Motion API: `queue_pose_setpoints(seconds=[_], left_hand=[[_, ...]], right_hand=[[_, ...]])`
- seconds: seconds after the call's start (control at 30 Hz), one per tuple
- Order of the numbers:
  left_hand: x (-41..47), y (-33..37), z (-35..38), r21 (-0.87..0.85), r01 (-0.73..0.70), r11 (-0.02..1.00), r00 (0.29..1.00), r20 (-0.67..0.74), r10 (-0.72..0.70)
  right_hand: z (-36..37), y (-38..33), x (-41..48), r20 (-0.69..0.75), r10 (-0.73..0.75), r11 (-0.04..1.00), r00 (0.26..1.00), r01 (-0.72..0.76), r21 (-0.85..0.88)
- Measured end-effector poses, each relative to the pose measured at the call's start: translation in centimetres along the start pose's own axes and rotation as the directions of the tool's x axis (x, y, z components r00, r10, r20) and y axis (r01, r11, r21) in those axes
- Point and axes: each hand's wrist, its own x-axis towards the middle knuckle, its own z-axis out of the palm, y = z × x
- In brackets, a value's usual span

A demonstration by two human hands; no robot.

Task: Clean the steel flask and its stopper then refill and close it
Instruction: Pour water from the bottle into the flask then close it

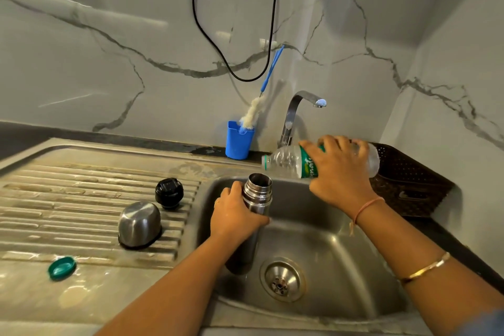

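While the left hand (236, 215) wraps its fingers round the one steel flask (255, 199), holding it upright over the sink basin (341, 248) with its mouth open, the right hand (339, 172) grips a single clear plastic bottle (286, 162) with a green label, laid nearly on its side so that its uncapped neck points left, just above and beside the flask's mouth. Whether water is running from it cannot be told. The right arm wears two bands: a thin pink thread (366, 209) at the wrist and a gold bangle (425, 269) further up. One round drain (282, 279) sits in the basin floor near the flask's base. On the ribbed draining board (68, 199) to the left lie three loose pieces, all apart from one another: one black stopper (169, 193), one steel cup (139, 224) turned mouth down, and one green bottle cap (62, 268) nearest the front edge. Behind the basin stands one tap (296, 112), and beside it one blue holder (238, 140) with one bottle brush (253, 113) leaning in it against the marble wall. One black cable (203, 27) loops down the wall, and one dark perforated basket (406, 183) sits in the right corner.
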Motion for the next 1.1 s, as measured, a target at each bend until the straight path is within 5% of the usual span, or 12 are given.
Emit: queue_pose_setpoints(seconds=[0.13,0.5,0.8,1.1], left_hand=[[-0.1,0.4,-0.9,-0.059,-0.02,0.998,0.999,-0.047,0.017],[-0.2,3.5,-6.2,-0.372,-0.129,0.919,0.973,-0.228,0.045],[-1.1,5.5,-13.5,-0.357,-0.245,0.901,0.939,-0.32,0.128],[-1.6,3.1,-22.3,-0.314,-0.2,0.928,0.956,-0.269,0.115]], right_hand=[[-0.1,-0.1,0.5,0.19,0.179,0.937,0.965,-0.227,0.266],[4.3,-0.9,-2.7,0.291,0.355,0.61,0.889,-0.456,0.648],[5.3,-1.2,-3.6,0.314,0.335,0.605,0.888,-0.458,0.651],[6.1,-2.2,-3.9,0.322,0.289,0.637,0.902,-0.432,0.638]])
